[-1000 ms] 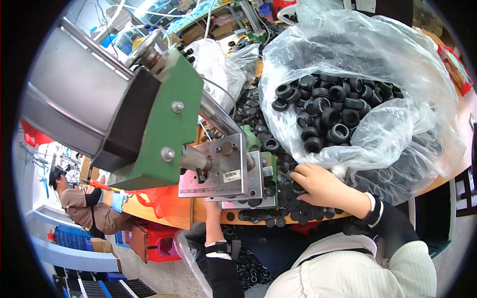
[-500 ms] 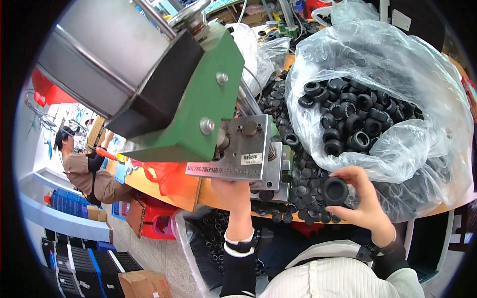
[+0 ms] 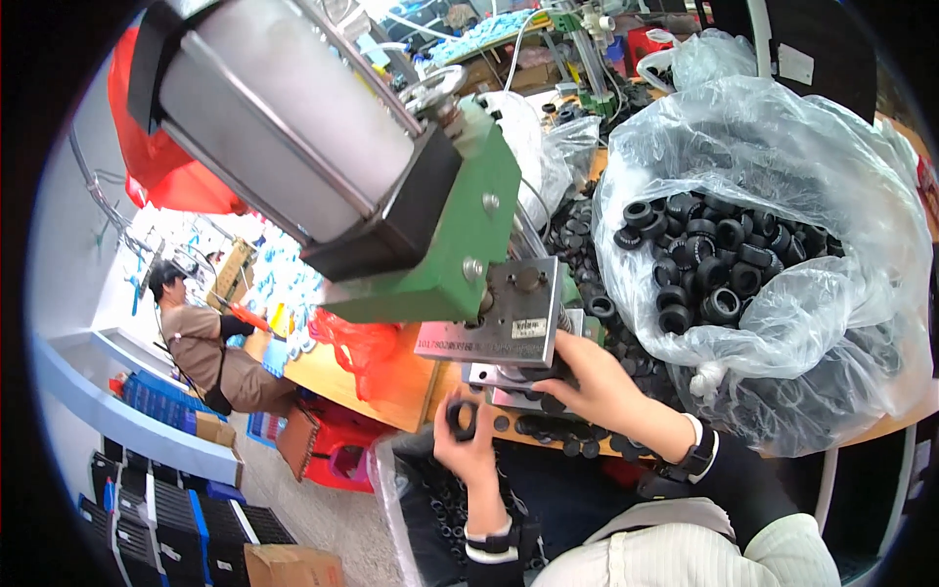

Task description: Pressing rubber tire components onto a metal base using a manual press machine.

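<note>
A bench press stands before me, with a green body (image 3: pixel 469 235) and a steel block (image 3: pixel 523 303) at its working end. My right hand (image 3: pixel 597 386) reaches in from the right under this block. Its thumb and fingers close about a black rubber wheel (image 3: pixel 540 372), mostly hidden by the hand and block. Lower left of the press, my left hand (image 3: pixel 468 445) pinches a black rubber ring (image 3: pixel 462 419) whose middle is open. Below that hand, a plastic-lined container (image 3: pixel 401 489) holds many similar black rings.
A large clear plastic bag (image 3: pixel 822 342) full of black rubber wheels (image 3: pixel 719 249) lies on the bench at right. Small black discs (image 3: pixel 577 230) are heaped beside the press. Red plastic (image 3: pixel 357 352) lies on the bench at left. Farther left sits another person (image 3: pixel 201 342).
My right hand has carried the rubber wheel from beside the bag leftward to the press. My left hand has come out from under the block, now with a ring. The view has shifted.
</note>
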`<state>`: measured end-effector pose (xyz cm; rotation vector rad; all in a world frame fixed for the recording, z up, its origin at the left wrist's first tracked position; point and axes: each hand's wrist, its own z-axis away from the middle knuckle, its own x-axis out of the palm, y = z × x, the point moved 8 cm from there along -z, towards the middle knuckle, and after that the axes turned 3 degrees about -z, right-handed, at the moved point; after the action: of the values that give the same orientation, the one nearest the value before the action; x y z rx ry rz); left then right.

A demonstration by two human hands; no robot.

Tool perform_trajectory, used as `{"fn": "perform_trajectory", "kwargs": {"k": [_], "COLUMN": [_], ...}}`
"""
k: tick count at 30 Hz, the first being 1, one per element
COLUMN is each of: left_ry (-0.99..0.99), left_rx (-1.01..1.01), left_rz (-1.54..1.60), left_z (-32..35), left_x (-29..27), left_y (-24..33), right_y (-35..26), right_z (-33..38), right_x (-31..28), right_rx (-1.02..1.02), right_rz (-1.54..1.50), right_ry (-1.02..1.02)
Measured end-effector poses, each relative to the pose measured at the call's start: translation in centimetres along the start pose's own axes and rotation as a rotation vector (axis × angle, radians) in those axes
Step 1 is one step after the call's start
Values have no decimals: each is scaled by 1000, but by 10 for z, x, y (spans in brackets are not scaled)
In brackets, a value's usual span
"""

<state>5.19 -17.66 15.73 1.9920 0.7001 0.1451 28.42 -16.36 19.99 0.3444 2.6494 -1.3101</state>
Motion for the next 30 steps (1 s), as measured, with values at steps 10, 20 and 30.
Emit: {"fn": "perform_trajectory", "kwargs": {"k": [10, 20, 30], "left_ry": [-188, -662, -530], "left_rx": [-12, -173, -132], "left_rz": [-507, -2, 127], "left_z": [-19, -88, -79], "left_x": [-41, 113, 87], "left_y": [-97, -136, -166], "right_y": [-1, 71, 149], "right_z": [-25, -35, -40], "right_x": [21, -61, -7], "right_rx": [154, 21, 54], "right_rz": [-43, 577, 882], "right_ry": [-106, -101, -669]}}
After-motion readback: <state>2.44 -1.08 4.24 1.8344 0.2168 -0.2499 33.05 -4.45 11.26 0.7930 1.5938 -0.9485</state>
